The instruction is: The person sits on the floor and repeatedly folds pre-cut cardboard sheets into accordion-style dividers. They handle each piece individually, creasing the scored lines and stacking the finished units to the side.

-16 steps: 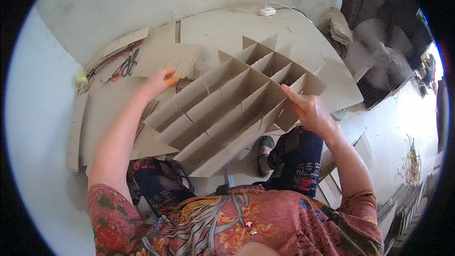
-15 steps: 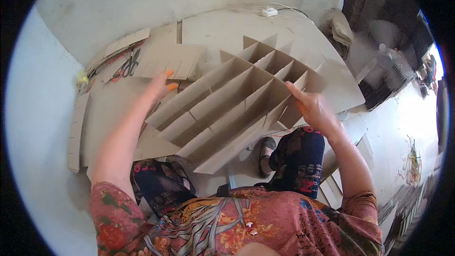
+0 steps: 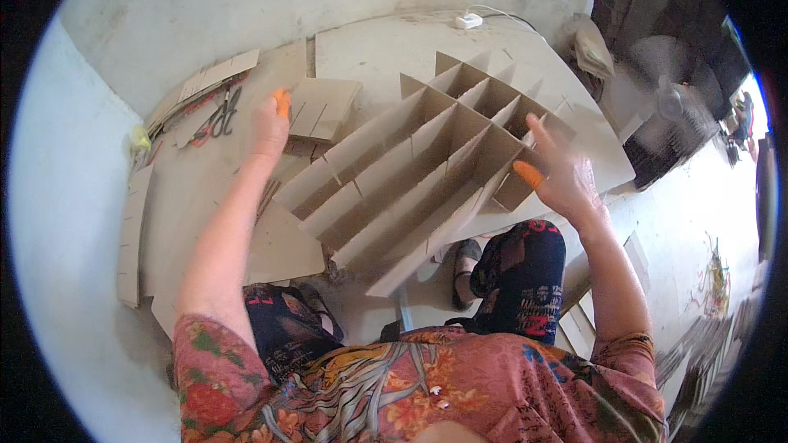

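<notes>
A partly assembled cardboard divider grid [image 3: 394,172] of interlocking slotted strips stands tilted in front of me, its long strips running toward my knees. My right hand [image 3: 562,172] grips its right side, with the index finger and the orange-covered fingertip around a strip's edge. My left hand [image 3: 269,125] is raised left of the grid, beside a pile of slotted cardboard strips [image 3: 324,107]. It has orange coverings on its fingertips. Its fingers are bunched and partly blurred, so whether anything is between them does not show.
Scissors [image 3: 220,121] lie at the far left beside more cardboard strips [image 3: 217,74]. A slotted strip [image 3: 131,234] leans by the left wall. A white socket block [image 3: 468,22] with a cable sits at the back. To the right are a fan [image 3: 673,102] and stacked cardboard [image 3: 710,361] on the floor.
The divider grid has shifted right and slightly away with my right hand. My left hand has drawn back left and up from the strip pile, its fingers closer together.
</notes>
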The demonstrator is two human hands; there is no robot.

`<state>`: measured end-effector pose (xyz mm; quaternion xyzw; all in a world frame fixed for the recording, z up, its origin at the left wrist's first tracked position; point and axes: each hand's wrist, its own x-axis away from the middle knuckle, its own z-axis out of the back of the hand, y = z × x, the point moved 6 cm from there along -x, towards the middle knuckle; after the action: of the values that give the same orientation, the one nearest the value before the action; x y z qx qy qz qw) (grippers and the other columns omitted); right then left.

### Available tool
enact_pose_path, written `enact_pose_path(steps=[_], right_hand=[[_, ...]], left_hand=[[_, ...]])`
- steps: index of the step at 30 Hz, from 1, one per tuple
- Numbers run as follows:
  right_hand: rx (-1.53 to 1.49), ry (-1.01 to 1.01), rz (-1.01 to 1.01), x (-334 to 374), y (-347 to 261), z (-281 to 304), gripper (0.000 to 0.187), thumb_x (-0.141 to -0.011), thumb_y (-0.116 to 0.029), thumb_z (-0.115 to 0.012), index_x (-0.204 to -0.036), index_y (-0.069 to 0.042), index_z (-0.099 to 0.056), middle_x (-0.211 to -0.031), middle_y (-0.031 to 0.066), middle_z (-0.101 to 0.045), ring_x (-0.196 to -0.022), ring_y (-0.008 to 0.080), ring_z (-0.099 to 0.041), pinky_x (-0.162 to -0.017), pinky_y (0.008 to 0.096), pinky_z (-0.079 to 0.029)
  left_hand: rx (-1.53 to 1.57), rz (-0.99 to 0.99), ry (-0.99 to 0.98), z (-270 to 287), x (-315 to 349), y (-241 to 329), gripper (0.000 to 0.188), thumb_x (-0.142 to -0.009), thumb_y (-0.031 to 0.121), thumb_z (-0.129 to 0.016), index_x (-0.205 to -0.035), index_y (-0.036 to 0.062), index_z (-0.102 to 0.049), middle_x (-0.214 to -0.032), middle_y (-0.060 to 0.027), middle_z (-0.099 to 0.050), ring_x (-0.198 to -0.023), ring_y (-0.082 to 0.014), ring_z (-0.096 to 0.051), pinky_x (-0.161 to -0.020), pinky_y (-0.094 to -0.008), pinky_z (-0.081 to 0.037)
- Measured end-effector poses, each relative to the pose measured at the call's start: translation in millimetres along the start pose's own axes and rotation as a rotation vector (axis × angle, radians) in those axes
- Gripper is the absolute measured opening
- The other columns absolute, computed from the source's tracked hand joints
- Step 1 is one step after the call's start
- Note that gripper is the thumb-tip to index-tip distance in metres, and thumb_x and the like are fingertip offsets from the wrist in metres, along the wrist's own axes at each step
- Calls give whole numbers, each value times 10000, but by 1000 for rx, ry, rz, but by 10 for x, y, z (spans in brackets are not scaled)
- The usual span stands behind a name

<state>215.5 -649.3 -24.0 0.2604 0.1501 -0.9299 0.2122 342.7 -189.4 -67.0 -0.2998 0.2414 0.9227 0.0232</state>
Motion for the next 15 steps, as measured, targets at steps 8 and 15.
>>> enact_pose_path(steps=[8,15], right_hand=[[-1649,-60,-619,-169,-473,-56,402,-945,-199,-585,-1214,97,-554,-1024,129,-672,-867,183,-659,-770,314,-541],[-1089,249,-475,111,-279,465,171,-930,-98,-590,-1040,3,-675,-935,37,-691,-833,119,-634,-733,264,-504]], left_hand=[[239,-1000,-81,664,1010,2597,407,-778,9,-618,-1184,-7,-623,-1246,-160,-583,-1069,-296,-627,-902,-362,-531],[475,-418,44,598,610,2180,414,-849,213,-710,-1228,72,-621,-1165,-142,-622,-961,-231,-643,-804,-319,-538]])
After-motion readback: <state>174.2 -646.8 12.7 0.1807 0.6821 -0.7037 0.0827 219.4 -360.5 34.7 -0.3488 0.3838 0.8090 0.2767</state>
